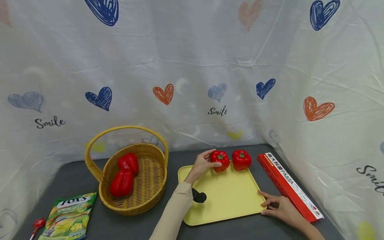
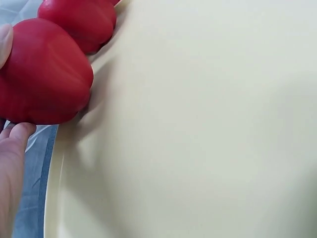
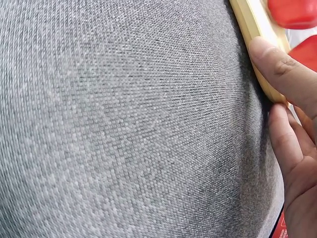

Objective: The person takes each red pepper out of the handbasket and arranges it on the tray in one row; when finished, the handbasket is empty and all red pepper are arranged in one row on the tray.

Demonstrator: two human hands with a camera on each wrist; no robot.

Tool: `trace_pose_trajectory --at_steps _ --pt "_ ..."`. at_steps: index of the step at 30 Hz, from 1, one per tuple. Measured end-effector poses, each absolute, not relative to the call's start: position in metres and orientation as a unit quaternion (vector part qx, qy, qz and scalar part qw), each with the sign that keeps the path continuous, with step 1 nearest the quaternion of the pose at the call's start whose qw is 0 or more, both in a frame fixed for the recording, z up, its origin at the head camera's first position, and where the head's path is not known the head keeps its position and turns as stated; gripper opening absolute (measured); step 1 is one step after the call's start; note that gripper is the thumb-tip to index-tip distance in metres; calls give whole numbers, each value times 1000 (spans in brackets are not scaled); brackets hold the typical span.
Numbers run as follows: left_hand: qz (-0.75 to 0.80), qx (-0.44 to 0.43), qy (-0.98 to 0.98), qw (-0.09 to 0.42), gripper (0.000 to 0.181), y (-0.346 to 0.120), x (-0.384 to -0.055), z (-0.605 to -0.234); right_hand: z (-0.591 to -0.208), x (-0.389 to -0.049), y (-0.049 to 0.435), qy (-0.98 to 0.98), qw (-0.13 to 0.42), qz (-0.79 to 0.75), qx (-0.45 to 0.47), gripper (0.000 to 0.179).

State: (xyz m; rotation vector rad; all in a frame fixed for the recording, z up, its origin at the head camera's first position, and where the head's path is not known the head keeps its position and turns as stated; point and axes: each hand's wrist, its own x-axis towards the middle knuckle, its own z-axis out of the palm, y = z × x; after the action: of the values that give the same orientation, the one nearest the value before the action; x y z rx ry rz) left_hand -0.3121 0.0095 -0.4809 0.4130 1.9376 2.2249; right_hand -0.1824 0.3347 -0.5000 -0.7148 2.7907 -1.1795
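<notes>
My left hand point(image 1: 201, 165) grips a red bell pepper point(image 1: 220, 164) at the far edge of a yellow tray point(image 1: 229, 196), thumb on the near side. In the left wrist view that pepper point(image 2: 47, 74) shows large, with fingertips below it. A second red bell pepper point(image 1: 241, 160) sits just right of it, at the tray's far right corner. At the near right corner, my right hand point(image 1: 279, 208) holds the tray between thumb and fingers. The right wrist view shows the thumb point(image 3: 277, 64) against the tray's rim point(image 3: 265, 82).
A wicker basket point(image 1: 144, 210) with a tall handle stands left of the tray, holding red peppers point(image 1: 122, 182). Further left lie a green candy bag point(image 1: 70, 216) and a red lollipop point(image 1: 39, 223). A red pasta box point(image 1: 289, 186) lies to the right. A printed curtain point(image 1: 192, 76) hangs behind.
</notes>
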Motion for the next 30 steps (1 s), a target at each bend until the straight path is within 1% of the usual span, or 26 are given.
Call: trace_pose_trajectory --at_steps 14,17,24,30 --pt "714 158 679 66 64 16 -320 -480 -502 -189 328 899 22 -377 -221 22" --pt "699 149 695 73 65 18 -319 -477 -502 -187 330 898 24 -381 -218 22" --pt "688 155 706 62 67 19 -310 -469 -504 -186 331 900 40 -384 -202 21" --pt "677 154 715 78 65 20 -300 -452 -503 -185 334 903 45 -381 -193 20"
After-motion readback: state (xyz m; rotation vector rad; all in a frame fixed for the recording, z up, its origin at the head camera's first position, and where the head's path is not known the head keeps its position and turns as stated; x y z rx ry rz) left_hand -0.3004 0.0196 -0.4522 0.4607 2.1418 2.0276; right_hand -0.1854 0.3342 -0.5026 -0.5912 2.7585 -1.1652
